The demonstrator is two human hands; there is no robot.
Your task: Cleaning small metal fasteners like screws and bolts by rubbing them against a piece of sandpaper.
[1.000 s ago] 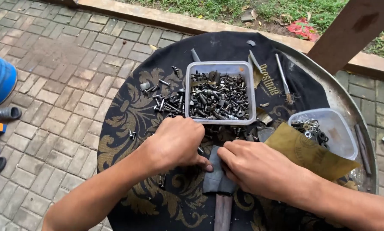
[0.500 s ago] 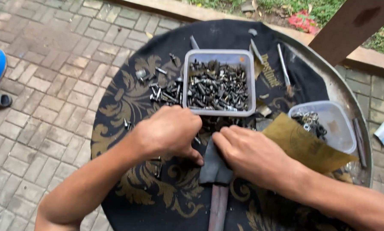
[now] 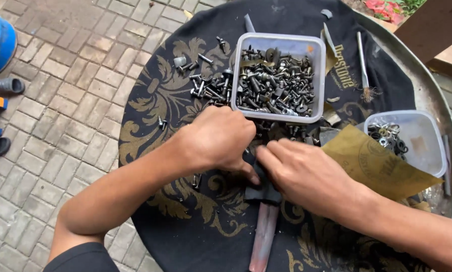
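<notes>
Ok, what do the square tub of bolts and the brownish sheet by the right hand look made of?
Square translucent tub: looks like thin plastic, milky and see-through, with rounded corners. Dark bolts and nuts in it: probably steel, grey and dull. Brownish-yellow sheet: likely sandpaper or stiff paper, matte, creased at one edge.

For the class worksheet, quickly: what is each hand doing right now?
Left hand: curled on the bolt pile; grip cannot be told.
Right hand: fingers bent beside it; contents hidden.

Loose bolts [image 3: 206, 88] and a tub of screws [image 3: 279, 75] are crowding the desk [image 3: 150, 126] just beyond both hands [image 3: 266, 156]. Sandpaper sheet [image 3: 377, 161] and washer tub [image 3: 407, 138] are blocking the right. Bare black cloth [image 3: 201, 236] near the tool handle [image 3: 262, 236] is lying open.
</notes>
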